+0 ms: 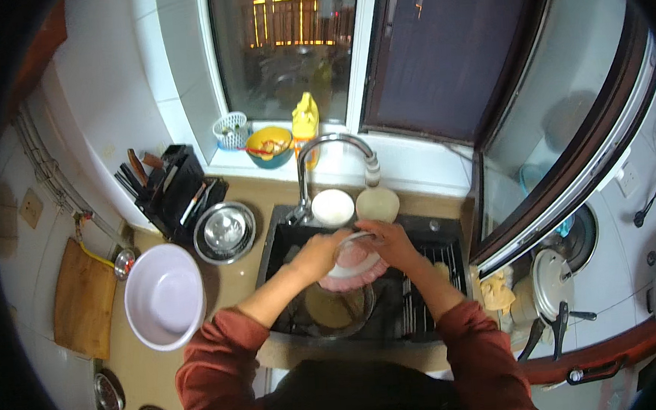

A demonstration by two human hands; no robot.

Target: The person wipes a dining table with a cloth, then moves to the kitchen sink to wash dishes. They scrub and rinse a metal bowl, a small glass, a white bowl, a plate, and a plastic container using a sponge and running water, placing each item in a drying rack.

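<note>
Above the dark sink (272,253), I hold a white dish with a pink scalloped edge (351,282) between both hands. What looks like a clear round glass piece (358,242) sits over it, and blur hides how the two meet. My left hand (321,256) grips the left side. My right hand (389,242) has the upper right side. Below them in the sink rests a round vessel with cloudy brownish liquid (334,307). Behind my hands stand a white bowl (332,207) and a pale greenish bowl (377,205), under the arched chrome faucet (332,139).
A lilac basin (164,297) and nested metal bowls (224,233) stand left of the sink, before a black knife block (177,186). A wire rack (415,301) lies in the sink's right part. The open window sash (559,117) juts in above a pressure cooker (551,284).
</note>
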